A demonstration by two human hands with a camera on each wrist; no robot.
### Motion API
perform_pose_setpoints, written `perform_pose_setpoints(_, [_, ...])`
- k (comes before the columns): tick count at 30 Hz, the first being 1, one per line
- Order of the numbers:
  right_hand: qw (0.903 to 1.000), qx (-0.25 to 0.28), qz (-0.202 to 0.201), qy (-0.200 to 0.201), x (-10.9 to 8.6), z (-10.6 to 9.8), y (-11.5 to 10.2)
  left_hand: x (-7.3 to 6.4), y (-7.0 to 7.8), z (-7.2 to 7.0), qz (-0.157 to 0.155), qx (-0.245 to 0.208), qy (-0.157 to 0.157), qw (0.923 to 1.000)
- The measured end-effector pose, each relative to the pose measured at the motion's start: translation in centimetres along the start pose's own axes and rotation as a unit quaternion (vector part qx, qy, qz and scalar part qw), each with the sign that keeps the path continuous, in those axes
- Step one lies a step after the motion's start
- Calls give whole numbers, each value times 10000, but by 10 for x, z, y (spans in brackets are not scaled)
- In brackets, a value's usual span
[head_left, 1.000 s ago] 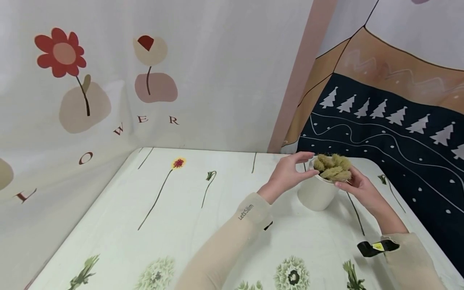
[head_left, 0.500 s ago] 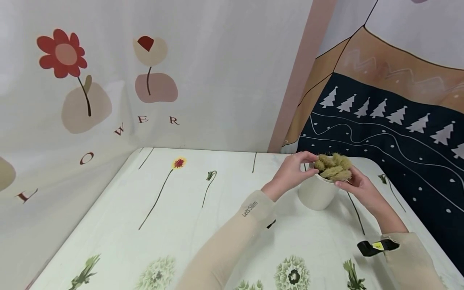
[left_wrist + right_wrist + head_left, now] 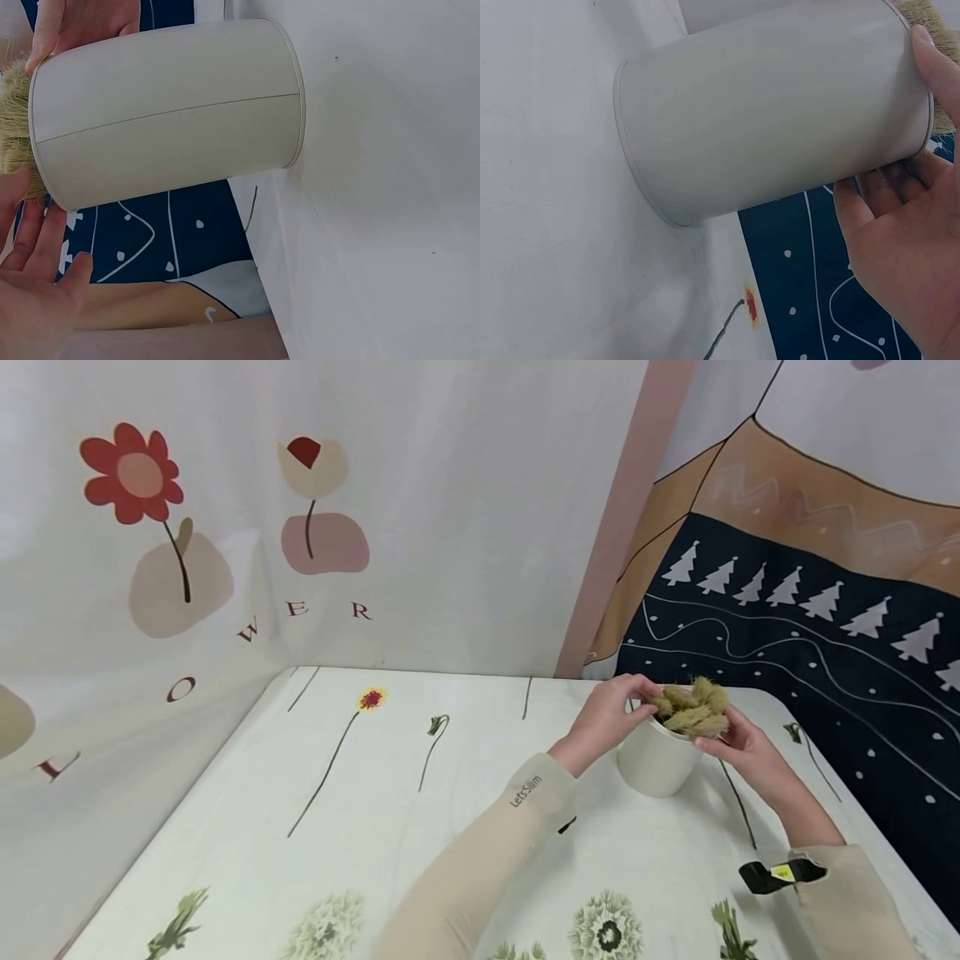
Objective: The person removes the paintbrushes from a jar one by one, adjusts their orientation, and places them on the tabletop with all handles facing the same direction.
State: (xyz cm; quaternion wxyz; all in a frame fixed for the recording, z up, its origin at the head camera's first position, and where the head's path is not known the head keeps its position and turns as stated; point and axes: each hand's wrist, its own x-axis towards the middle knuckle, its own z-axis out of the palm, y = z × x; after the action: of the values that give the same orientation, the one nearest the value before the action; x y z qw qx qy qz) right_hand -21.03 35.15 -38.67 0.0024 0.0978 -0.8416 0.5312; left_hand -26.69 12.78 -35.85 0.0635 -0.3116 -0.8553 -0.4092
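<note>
A white cylindrical bin [image 3: 656, 760] stands upright at the table's back right. Fuzzy, yellow-green dried grass tufts [image 3: 692, 708] fill its mouth and stick out above the rim; what lies deeper is hidden. From the left, my left hand [image 3: 609, 714] reaches over the rim and pinches the outermost tuft between thumb and fingers. Its thumb lies against the bristly tufts [image 3: 15, 112] in the left wrist view. My right hand [image 3: 753, 756] holds the bin at its right side. In the right wrist view, the thumb of that hand [image 3: 907, 240] lies at the rim and its fingers go under the side.
A white cloth [image 3: 450, 827] printed with flowers and stems covers the table. Behind it hangs a pale curtain [image 3: 465, 527] with flower prints and letters. A dark blue fabric with white trees [image 3: 795, 635] hangs along the right side, close to the bin.
My left hand has moved slightly right, from beside the rim onto the tufts. The tufts near its fingers have shifted a little. My right hand and the bin stay in place.
</note>
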Motion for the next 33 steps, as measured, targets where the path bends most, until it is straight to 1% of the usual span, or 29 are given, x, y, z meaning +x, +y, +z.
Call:
perform_pose_setpoints(4, [10000, -7, -4, -45, -1, 1, 1, -1, 1, 0, -169, -78, 109, 9998])
perform_pose_setpoints(9, [10000, 12, -48, -72, -2, 1, 2, -1, 1, 0, -238, -132, 234, 9994])
perform_pose_setpoints(20, [10000, 50, -37, -56, -3, 2, 2, -1, 1, 0, -166, -234, 496, 9984])
perform_pose_setpoints(26, [10000, 23, -29, -78, -2, 1, 3, -1, 1, -1, -128, -333, 553, 9978])
perform_pose_setpoints(29, [10000, -2, -26, -59, -2, 1, 3, 0, 1, -1, -97, -404, 381, 9984])
perform_pose_setpoints(31, [10000, -14, -43, -48, -2, 1, 2, 1, 0, -2, -50, -457, 105, 9989])
perform_pose_setpoints(33, [10000, 1, -82, -44, -2, 1, 2, 2, -1, -4, 52, -463, -248, 9986])
